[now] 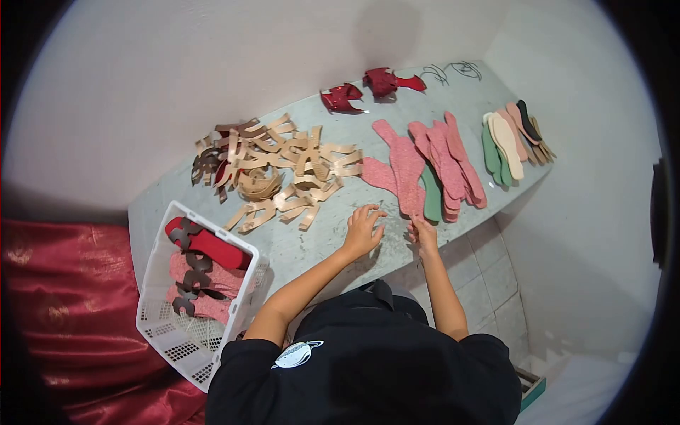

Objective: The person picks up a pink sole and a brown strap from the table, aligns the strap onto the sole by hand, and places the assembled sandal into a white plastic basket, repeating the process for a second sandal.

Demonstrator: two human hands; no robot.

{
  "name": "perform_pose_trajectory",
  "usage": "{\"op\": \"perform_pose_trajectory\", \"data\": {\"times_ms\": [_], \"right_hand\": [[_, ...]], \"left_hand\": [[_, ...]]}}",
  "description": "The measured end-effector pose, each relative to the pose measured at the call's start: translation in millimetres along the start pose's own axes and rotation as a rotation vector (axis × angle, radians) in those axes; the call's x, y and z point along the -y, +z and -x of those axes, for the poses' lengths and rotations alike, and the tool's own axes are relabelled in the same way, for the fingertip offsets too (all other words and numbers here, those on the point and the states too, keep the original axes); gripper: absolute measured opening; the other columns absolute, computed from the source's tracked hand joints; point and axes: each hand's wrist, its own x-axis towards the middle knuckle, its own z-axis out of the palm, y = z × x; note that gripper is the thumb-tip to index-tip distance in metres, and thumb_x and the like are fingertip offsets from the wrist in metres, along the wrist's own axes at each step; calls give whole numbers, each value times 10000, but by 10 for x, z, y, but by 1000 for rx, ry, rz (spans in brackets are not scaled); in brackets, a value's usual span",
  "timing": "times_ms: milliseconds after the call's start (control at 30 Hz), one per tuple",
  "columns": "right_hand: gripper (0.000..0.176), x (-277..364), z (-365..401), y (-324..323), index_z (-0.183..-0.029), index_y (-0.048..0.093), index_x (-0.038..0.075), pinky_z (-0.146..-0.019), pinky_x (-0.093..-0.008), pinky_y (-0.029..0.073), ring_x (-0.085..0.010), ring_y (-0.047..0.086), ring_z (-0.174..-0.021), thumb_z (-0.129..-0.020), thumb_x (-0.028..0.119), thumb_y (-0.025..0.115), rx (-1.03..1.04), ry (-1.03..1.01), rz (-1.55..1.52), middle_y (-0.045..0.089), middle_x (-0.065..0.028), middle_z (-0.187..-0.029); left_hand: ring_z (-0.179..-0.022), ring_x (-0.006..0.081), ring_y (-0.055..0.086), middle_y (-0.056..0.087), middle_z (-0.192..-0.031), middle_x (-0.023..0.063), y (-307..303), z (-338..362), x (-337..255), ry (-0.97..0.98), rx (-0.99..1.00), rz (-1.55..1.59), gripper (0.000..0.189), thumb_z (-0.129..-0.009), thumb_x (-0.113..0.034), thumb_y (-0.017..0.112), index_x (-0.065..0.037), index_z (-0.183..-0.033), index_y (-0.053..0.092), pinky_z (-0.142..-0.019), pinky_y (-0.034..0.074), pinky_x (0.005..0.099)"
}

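Note:
My left hand (365,228) is over the table's near side, fingers spread and holding nothing. To its right, my right hand (423,232) has its fingers pinched at the near end of a speckled pink shoe insole (406,173). That insole lies among other pink insoles (446,166), which overlap in a loose pile. A green insole (431,193) shows partly between them. Left of the pile is a heap of beige shoe straps (308,166), some brown and dark ones mixed in.
A white plastic basket (152,283) at the left holds a red sole and pink soles with dark straps. Shiny red pieces (382,83) and thin dark cords (465,69) lie at the table's back. Cream insoles (507,145) and other coloured ones sit at the right edge.

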Motion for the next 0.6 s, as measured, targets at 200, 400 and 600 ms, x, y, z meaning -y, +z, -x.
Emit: {"op": "perform_pose_trajectory", "data": {"times_ms": [200, 400, 600], "right_hand": [[229, -206, -225, -196, -854, 580, 114, -475, -167, 409, -54, 578, -659, -779, 323, 633, 10, 363, -279, 610, 27, -770], [199, -203, -457, -90, -840, 569, 140, -458, -181, 425, -56, 585, -661, -817, 337, 577, 39, 445, -317, 615, 40, -768], [225, -216, -559, -33, -846, 544, 146, -459, -186, 408, -66, 586, -671, -816, 367, 570, 41, 522, -305, 613, 42, -770]], "left_hand": [[-1034, 297, 425, 469, -1089, 75, 238, -4, 92, -86, 96, 129, 287, -729, -162, 584, -143, -1013, 546, -831, 352, 422], [-1006, 301, 441, 475, -1071, 84, 228, -21, 57, -18, 121, 57, 287, -735, -163, 580, -137, -1019, 545, -813, 365, 423], [-1015, 306, 435, 477, -1069, 110, 264, -59, 58, -92, 164, 46, 280, -752, -164, 576, -107, -1025, 545, -858, 350, 396]]}}
